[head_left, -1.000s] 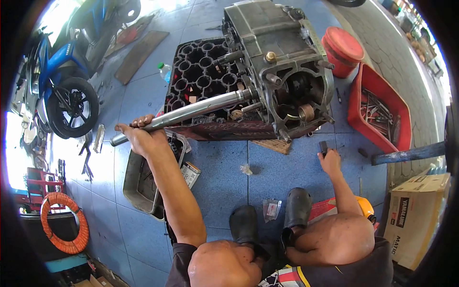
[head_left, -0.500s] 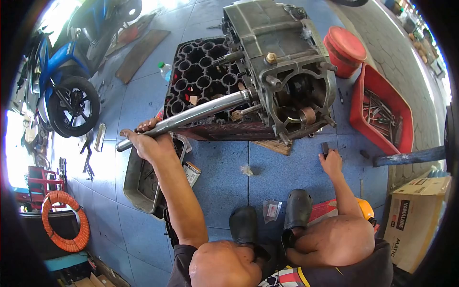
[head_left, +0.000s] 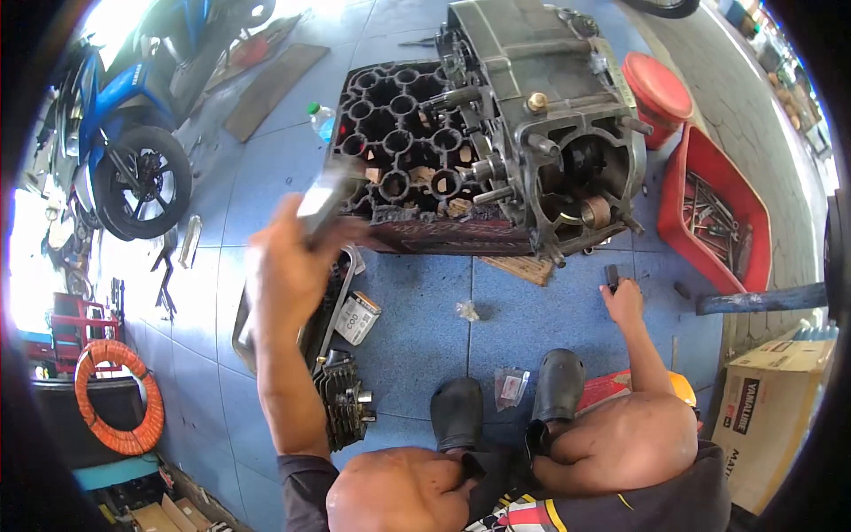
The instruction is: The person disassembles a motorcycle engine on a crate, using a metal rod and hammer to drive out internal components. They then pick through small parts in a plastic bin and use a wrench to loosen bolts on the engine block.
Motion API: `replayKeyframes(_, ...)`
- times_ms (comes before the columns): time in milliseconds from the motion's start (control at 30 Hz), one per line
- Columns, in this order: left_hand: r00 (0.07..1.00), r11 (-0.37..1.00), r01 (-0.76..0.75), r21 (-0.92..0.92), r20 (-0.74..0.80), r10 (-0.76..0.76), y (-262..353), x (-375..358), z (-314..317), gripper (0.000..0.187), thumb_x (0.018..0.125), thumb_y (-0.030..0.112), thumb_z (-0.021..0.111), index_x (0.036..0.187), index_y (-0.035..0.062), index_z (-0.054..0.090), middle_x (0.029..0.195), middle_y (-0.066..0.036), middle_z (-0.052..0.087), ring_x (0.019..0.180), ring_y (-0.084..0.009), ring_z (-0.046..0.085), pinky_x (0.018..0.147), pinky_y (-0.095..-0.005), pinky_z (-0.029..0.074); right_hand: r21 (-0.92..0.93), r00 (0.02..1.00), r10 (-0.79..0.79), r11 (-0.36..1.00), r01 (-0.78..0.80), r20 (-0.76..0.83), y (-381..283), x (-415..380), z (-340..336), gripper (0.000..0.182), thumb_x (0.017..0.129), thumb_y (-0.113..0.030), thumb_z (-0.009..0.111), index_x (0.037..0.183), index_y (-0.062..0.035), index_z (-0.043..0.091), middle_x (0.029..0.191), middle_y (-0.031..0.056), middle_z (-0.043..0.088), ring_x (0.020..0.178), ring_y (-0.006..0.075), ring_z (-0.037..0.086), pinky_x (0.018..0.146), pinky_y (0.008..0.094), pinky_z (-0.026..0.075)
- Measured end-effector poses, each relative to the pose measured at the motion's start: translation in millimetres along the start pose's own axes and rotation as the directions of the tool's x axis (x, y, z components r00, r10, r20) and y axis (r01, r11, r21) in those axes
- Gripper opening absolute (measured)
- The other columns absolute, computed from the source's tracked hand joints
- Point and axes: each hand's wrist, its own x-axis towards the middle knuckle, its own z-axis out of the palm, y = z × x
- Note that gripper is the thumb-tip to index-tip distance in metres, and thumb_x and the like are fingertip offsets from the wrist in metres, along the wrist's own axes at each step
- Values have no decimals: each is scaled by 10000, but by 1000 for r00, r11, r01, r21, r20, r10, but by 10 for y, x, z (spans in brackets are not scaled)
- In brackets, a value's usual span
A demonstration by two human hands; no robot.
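Note:
My left hand (head_left: 297,257) is wrapped round a metal tube (head_left: 324,204), raised left of the crate and smeared by motion. A short dark piece (head_left: 612,278) is between the fingers of my right hand (head_left: 625,300), low over the blue floor. The metal engine block (head_left: 532,62) rests on a dark red crate (head_left: 443,238) with round cells. A short splined shaft end (head_left: 486,168) sticks out of the block's left side, apart from the tube.
A red tool bin (head_left: 753,239) and a red bucket (head_left: 660,89) stand at right. A grey tray (head_left: 341,306), a small box (head_left: 359,317) and a finned cylinder part (head_left: 341,399) lie at left. A motorcycle (head_left: 142,177) stands beyond.
The tube has come away from the shaft end on the block and is now tilted up in my left hand. The view has shifted slightly. My right hand still holds the dark piece.

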Motion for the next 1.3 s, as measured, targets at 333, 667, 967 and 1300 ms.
replayKeyframes(333,897,980,-147,132,436,76,285,343,345,359,816,368,717,862,67,528,672,-162,626,692,-401,627,598,-466,472,58,1000,24,998,-23,-19,6,-50,-32,476,815,-356,702,1009,72,626,1072,289,598,982,446,602,844,487,489)
replayKeyframes(667,882,983,-174,56,453,130,292,389,571,358,797,300,745,920,40,533,689,-183,617,684,-409,619,585,-444,464,71,1000,-9,997,10,-17,71,-29,15,460,819,-355,695,1003,61,629,1047,262,604,972,429,608,836,471,497)
replayKeyframes(967,862,965,-263,-11,445,241,157,454,698,373,787,357,752,910,65,557,674,-143,625,647,-356,638,559,-431,488,92,999,20,995,-23,37,43,-13,-75,471,820,-349,695,1033,65,626,1077,258,591,988,423,606,853,466,492)
replayKeyframes(1300,919,959,-268,90,321,227,240,368,684,311,779,245,770,878,46,552,722,-177,611,666,-374,618,552,-410,468,74,998,22,997,-27,63,21,27,-80,487,792,-333,727,1031,80,628,1084,275,601,1004,429,602,858,464,489)
